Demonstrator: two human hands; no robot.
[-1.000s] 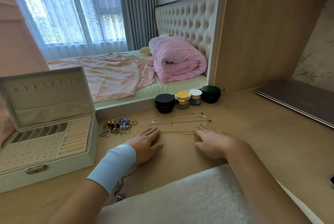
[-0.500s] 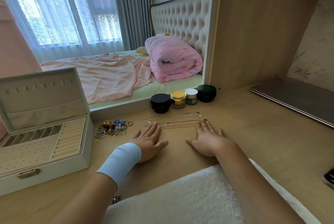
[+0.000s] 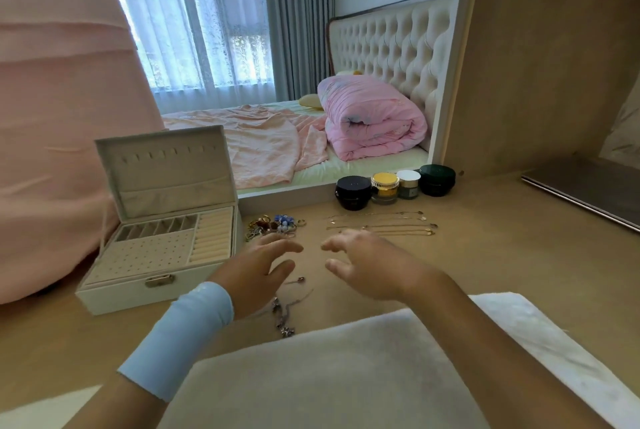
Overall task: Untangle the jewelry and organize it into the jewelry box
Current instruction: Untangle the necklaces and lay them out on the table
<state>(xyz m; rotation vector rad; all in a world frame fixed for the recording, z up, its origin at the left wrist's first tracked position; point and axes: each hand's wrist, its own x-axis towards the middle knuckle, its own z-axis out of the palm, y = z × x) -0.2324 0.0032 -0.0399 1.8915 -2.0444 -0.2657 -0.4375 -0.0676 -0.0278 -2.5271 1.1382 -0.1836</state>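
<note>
Wooden desk (image 3: 485,255), jewelry laid out.
Open jewelry box (image 3: 138,293), heap of rings (image 3: 273,222), gold chains (image 3: 381,226) in rows, tangled silver chain (image 3: 285,314), four cosmetic jars (image 3: 384,186), laptop (image 3: 581,186), white mat (image 3: 346,359).

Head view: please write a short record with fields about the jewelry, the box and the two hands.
left hand: fingers loose, holds nothing
right hand: fingers loose, holds nothing
jewelry box: lid open, compartments look empty
gold chains: laid in straight rows, in front of the jars
small pieces: one heap next to the box
silver chain: tangled, beside the left hand
</note>
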